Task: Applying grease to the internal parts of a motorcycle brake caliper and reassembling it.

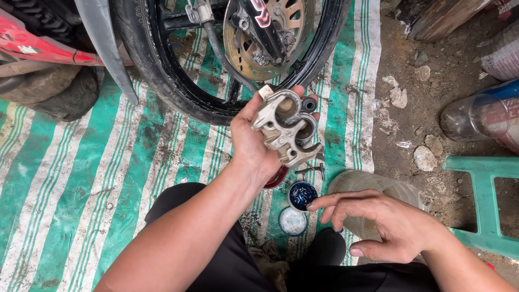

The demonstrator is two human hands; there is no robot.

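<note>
Grey cast-metal twin-bore brake caliper (286, 127), gripped in closed left hand (254, 143) just above small round blue grease tin (302, 195); right hand (378, 219), fingers spread, forefinger at tin's rim; risk: greasy fingers could slip, dropping caliper onto the tin.

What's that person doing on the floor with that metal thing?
A person sits on a green striped mat beside a motorcycle wheel. Their left hand holds up a grey metal brake caliper, which is off the wheel. Their right hand reaches a fingertip toward a small open tin of blue grease, with its lid lying beside it. The brake disc is on the wheel.
</note>
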